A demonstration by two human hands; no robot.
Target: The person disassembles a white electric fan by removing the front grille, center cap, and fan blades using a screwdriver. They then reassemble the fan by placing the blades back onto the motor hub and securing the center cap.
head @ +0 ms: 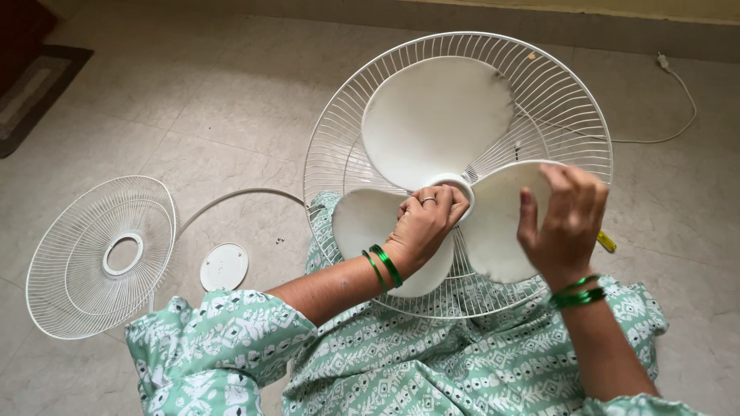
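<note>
On the tiled floor point(231, 131), the rear guard point(555, 100) rests on your lap so the blade point(435, 115) faces up: your left hand point(422, 223) clenches the hub cap point(455, 185) while your right hand point(566, 219) grips one blade tip, steadying it; the front guard point(100, 258) lies well apart.

We see soft, even daylight on the pale floor point(231, 100); shadows are faint, focus is sharp, and we spot no glare.
</note>
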